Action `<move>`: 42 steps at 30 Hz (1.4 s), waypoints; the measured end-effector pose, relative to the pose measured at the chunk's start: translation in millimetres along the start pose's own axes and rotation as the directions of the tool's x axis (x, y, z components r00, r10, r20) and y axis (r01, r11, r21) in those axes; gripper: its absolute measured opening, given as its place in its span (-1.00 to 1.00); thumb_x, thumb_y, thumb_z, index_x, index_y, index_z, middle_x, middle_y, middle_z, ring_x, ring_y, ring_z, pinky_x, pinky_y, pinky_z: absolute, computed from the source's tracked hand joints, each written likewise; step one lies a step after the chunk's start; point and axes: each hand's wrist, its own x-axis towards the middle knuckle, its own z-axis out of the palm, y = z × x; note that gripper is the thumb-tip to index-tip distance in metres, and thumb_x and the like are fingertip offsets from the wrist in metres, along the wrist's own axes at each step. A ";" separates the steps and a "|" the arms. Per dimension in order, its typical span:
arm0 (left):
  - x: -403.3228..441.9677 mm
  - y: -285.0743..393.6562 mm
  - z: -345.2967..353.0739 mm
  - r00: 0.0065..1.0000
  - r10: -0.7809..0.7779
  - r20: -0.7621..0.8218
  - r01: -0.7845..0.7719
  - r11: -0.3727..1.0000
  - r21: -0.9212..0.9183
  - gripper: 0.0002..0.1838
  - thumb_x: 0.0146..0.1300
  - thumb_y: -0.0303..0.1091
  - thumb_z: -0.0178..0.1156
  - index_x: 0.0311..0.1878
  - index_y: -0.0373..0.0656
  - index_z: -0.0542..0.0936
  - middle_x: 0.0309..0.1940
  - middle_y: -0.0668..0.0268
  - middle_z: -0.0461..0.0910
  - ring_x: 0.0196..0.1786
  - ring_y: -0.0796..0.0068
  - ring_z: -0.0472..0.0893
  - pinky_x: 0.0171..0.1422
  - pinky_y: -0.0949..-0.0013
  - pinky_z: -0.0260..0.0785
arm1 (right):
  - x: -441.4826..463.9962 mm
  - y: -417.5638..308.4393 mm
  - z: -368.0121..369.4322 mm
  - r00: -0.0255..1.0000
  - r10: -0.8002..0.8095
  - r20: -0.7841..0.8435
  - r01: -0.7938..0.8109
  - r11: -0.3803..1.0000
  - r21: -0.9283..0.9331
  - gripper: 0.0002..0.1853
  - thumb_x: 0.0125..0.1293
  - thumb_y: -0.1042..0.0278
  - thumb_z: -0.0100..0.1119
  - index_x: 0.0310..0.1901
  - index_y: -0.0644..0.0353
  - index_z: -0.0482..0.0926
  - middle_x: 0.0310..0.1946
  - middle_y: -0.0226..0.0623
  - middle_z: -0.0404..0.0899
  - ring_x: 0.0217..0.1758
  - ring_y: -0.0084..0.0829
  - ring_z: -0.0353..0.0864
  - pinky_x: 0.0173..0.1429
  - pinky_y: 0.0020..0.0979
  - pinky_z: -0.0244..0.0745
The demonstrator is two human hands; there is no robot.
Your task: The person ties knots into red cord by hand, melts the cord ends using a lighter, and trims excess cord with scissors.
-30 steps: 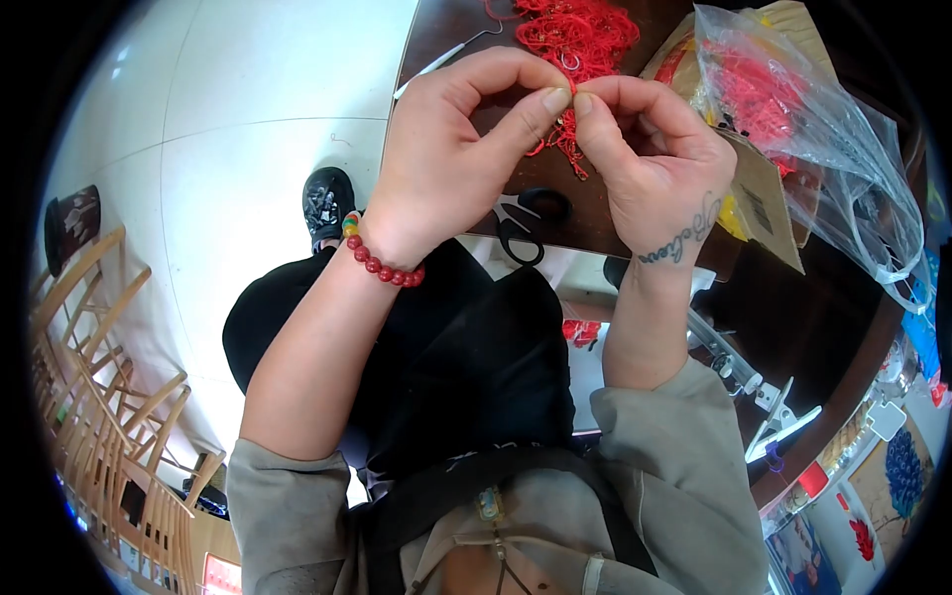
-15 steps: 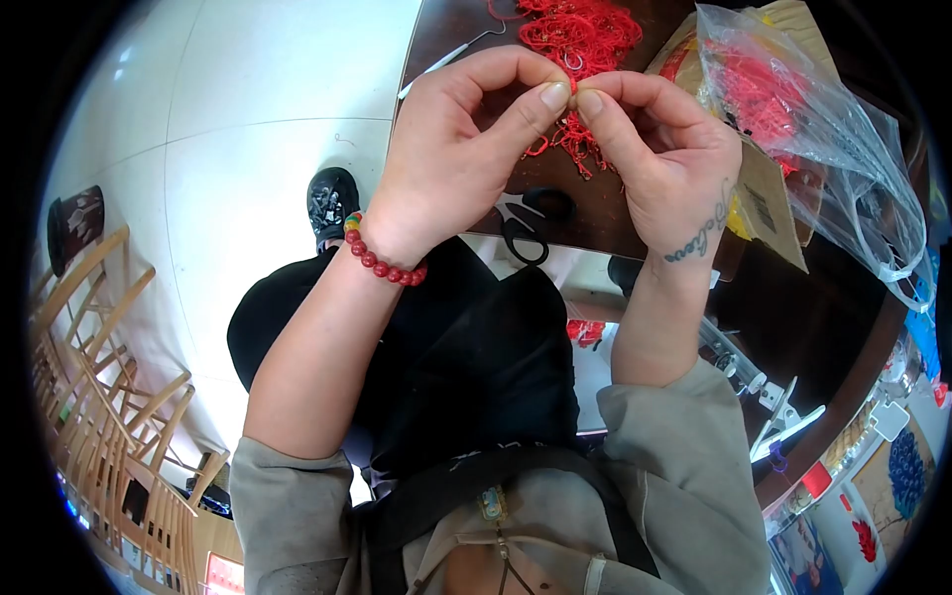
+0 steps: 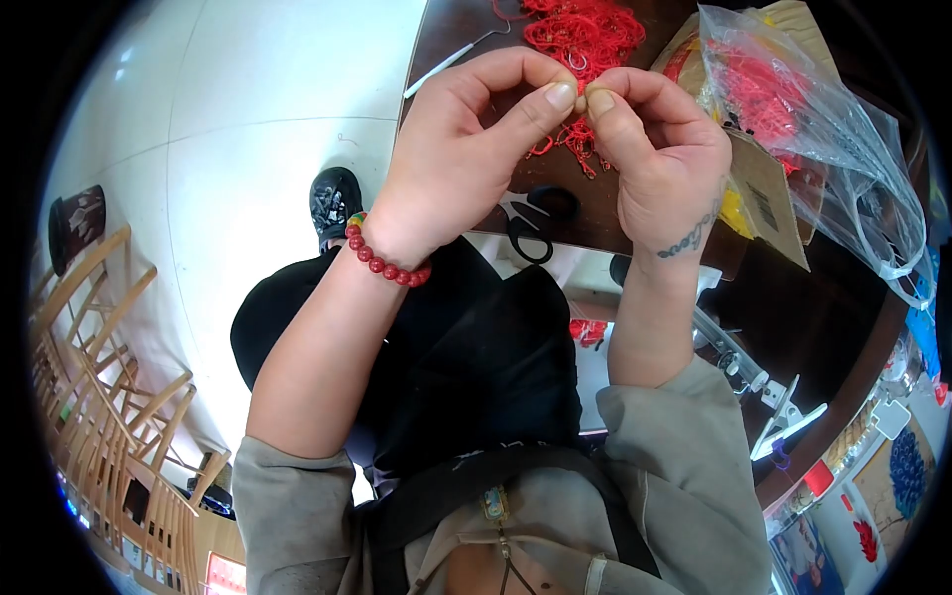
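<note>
My left hand [image 3: 466,149] and my right hand [image 3: 666,149] meet fingertip to fingertip above the edge of a dark table. Each is closed in a pinch of thumb and forefinger. A bit of red cord [image 3: 581,89] shows between the tips; most of it is covered by the fingers. Behind and below them lies a tangled heap of red cords [image 3: 587,38] with small gold-coloured bits. Black-handled scissors [image 3: 531,238] rest at the table's near edge, below the hands. A hooked pick with a white handle [image 3: 443,69] lies beyond my left hand.
An opened cardboard box [image 3: 769,203] and a clear plastic bag [image 3: 853,169] with red cords inside stand at right. Wooden chairs [image 3: 109,397] are on the tiled floor at left. White metal clamps [image 3: 783,421] sit lower right.
The fingertips have drawn slightly apart, and my right hand has tilted a little. Both hands remain pinched over the same spot. The whole view has shifted slightly.
</note>
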 end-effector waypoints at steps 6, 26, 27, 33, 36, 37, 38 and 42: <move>0.9 -0.2 -1.3 0.999 -0.038 0.012 0.038 0.999 -0.030 -0.80 0.38 -0.25 0.13 -0.09 -0.16 0.59 -0.23 0.48 0.61 -0.13 0.77 0.55 -0.17 0.66 0.39 | -0.2 -4.5 -2.3 0.999 0.016 0.040 -0.015 1.000 -0.019 -0.88 0.22 0.54 0.27 -0.23 0.39 0.63 -0.44 -0.44 0.61 -0.40 -0.72 0.52 -0.27 -0.68 0.44; -3.3 5.9 3.1 0.999 0.032 -0.041 -0.033 0.999 -0.030 -0.83 0.35 -0.36 0.18 -0.17 -0.28 0.57 -0.36 0.48 0.54 -0.27 0.78 0.44 -0.17 0.64 0.32 | -0.1 -4.5 3.7 1.000 -0.014 0.008 0.015 0.994 -0.110 -0.93 0.17 0.53 0.27 -0.33 0.34 0.64 -0.52 -0.47 0.59 -0.44 -0.73 0.53 -0.32 -0.69 0.44; -2.8 6.1 3.1 0.999 0.013 -0.045 -0.016 0.998 -0.064 -0.83 0.35 -0.36 0.18 -0.16 -0.28 0.57 -0.35 0.48 0.54 -0.26 0.78 0.44 -0.16 0.63 0.32 | -0.1 -4.6 3.7 1.000 -0.011 0.006 0.012 0.995 -0.096 -0.93 0.18 0.53 0.27 -0.32 0.34 0.64 -0.51 -0.47 0.59 -0.44 -0.73 0.53 -0.32 -0.69 0.44; 0.0 6.6 2.0 0.999 -0.013 -0.047 0.009 0.995 -0.098 -0.83 0.36 -0.34 0.16 -0.15 -0.26 0.56 -0.33 0.46 0.55 -0.24 0.77 0.47 -0.14 0.63 0.34 | 1.9 -6.1 -0.6 0.999 0.009 0.049 -0.007 0.999 -0.037 -0.92 0.21 0.52 0.25 -0.28 0.33 0.64 -0.48 -0.46 0.61 -0.41 -0.72 0.55 -0.31 -0.68 0.46; 0.2 8.5 0.7 0.999 -0.004 -0.043 0.003 1.000 -0.015 -0.83 0.36 -0.34 0.16 -0.15 -0.27 0.56 -0.32 0.46 0.55 -0.24 0.76 0.48 -0.13 0.62 0.36 | 3.5 -8.0 -1.7 0.998 -0.010 0.065 0.018 0.990 -0.138 -0.91 0.20 0.51 0.26 -0.29 0.32 0.64 -0.49 -0.47 0.61 -0.41 -0.73 0.54 -0.31 -0.68 0.45; 0.6 7.2 0.2 0.999 0.028 -0.039 -0.028 0.999 0.016 -0.83 0.36 -0.34 0.16 -0.15 -0.27 0.56 -0.32 0.45 0.56 -0.24 0.76 0.48 -0.13 0.61 0.36 | 4.1 -8.2 -1.7 0.998 -0.010 0.069 0.021 0.987 -0.159 -0.91 0.19 0.50 0.26 -0.29 0.32 0.64 -0.49 -0.47 0.61 -0.42 -0.74 0.54 -0.31 -0.68 0.45; 0.9 6.5 -0.4 0.998 0.061 -0.033 -0.059 0.997 0.048 -0.83 0.36 -0.35 0.16 -0.15 -0.27 0.56 -0.32 0.45 0.56 -0.25 0.76 0.49 -0.12 0.61 0.37 | 4.8 -8.1 -1.3 0.997 -0.011 0.073 0.024 0.984 -0.179 -0.91 0.18 0.50 0.26 -0.30 0.32 0.64 -0.50 -0.47 0.61 -0.42 -0.74 0.53 -0.31 -0.68 0.45; -1.4 6.4 1.3 0.998 0.026 -0.054 -0.024 0.999 0.049 -0.83 0.36 -0.36 0.16 -0.14 -0.28 0.56 -0.31 0.44 0.56 -0.24 0.73 0.51 -0.13 0.61 0.38 | 3.7 0.6 3.3 0.998 -0.045 0.052 0.053 0.986 -0.161 -0.92 0.16 0.51 0.25 -0.33 0.31 0.63 -0.52 -0.49 0.59 -0.44 -0.75 0.52 -0.33 -0.68 0.44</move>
